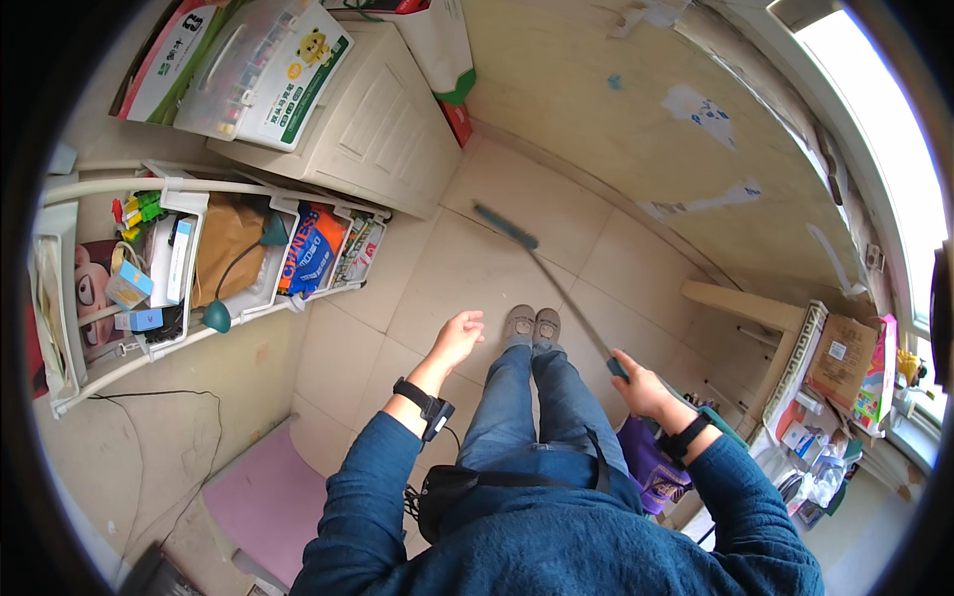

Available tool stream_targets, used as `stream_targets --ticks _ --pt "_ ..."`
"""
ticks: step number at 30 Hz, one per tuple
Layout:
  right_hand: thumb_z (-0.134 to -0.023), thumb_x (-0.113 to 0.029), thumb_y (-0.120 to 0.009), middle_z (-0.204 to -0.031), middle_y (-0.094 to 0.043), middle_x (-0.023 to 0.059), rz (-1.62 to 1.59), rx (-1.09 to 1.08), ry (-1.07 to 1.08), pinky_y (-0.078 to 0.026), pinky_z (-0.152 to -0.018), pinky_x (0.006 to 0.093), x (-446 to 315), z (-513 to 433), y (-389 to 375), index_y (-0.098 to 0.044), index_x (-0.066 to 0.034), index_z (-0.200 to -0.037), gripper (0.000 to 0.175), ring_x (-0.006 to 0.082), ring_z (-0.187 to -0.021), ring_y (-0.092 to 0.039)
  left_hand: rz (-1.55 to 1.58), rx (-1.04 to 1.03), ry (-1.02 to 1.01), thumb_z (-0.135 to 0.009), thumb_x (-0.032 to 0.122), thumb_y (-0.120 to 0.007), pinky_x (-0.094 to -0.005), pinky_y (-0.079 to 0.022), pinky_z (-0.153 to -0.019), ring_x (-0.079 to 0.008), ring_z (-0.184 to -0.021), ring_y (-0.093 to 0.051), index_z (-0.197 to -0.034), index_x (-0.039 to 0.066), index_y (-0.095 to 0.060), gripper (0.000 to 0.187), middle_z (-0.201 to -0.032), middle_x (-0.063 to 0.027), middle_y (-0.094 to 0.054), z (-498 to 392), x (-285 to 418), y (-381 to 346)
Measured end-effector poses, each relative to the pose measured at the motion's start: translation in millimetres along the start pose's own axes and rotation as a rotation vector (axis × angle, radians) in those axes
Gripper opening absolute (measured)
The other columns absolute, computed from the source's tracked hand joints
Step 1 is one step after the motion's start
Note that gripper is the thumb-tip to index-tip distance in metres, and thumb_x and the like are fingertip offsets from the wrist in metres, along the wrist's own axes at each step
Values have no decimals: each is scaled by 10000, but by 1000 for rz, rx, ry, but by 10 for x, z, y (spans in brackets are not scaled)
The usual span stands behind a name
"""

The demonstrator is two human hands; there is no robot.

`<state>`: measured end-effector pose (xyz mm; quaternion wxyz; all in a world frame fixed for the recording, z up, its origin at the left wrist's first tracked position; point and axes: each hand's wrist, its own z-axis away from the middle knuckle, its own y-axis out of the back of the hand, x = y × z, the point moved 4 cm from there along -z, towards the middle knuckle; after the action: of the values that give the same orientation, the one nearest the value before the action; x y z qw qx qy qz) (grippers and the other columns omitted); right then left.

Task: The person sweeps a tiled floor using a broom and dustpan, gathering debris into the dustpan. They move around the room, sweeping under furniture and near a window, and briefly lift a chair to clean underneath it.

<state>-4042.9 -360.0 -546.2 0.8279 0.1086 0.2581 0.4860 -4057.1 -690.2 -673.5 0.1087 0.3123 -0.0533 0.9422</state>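
Note:
My right hand [638, 384] is wrapped around the handle of a long broom [570, 299]. Its shaft slants away across the floor to a teal bristled head [507, 226] resting on the tiles, beyond my feet. My left hand [456, 343] hangs in the air left of my shoes [533, 322], its fingers loosely bent, with nothing visible in it. Beige floor tiles [417, 298] lie beneath both hands. Each wrist wears a black strap.
To the left stands a white tiered rack [119, 380] full of bags and boxes. A beige cabinet [387, 127] carries a clear marker case [246, 82]. Low down are a pink panel [261, 492] and a dark cable [141, 447]. A cluttered desk [775, 372] borders the right.

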Motion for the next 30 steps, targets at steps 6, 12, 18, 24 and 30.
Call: stream_targets --ticks 6,12,18,24,30 --pt "-890 -110 -475 -911 -624 226 -238 119 -215 -495 -444 362 653 41 184 -305 -59 -1381 522 239 -448 -591 -7 -4 -21 -888 79 -438 -273 -454 -775 -168 -934 -605 -1285 48 -452 399 -1178 -129 -557 127 51 -42" --pt "-881 -81 -475 -750 -570 169 -562 114 -315 -455 -379 349 807 -295 -568 -284 6 -1372 534 203 -408 -518 -45 13 -35 -867 54 -472 -280 -500 -777 -167 -858 -628 -1244 -9 -483 383 -1092 -157 -599 317 -215 282" --pt "-839 -69 -454 -824 -602 226 -442 33 -247 -514 -454 382 14 -319 -2004 -301 -3 -1345 533 288 -498 -610 -174 2 -68 -863 65 -488 -277 -508 -727 -164 -796 -630 -1235 -7 -493 379 -1022 -133 -618 624 -737 1088" --pt "-815 -58 -431 -1023 -619 260 -205 -140 -233 -552 -660 398 -797 -169 -2791 -324 -47 -1358 553 323 -744 -676 -203 85 -204 -866 91 -509 -270 -505 -721 -155 -779 -629 -1227 -10 -502 375 -988 -117 -624 1181 -923 2100" --pt "-820 -84 -477 -854 -641 212 -186 -212 -119 -521 -495 363 -1162 204 -3096 -331 -80 -1384 582 244 -549 -645 -196 71 -94 -869 98 -515 -270 -505 -723 -161 -784 -637 -1225 -9 -505 372 -986 -111 -625 1473 -1342 2401"
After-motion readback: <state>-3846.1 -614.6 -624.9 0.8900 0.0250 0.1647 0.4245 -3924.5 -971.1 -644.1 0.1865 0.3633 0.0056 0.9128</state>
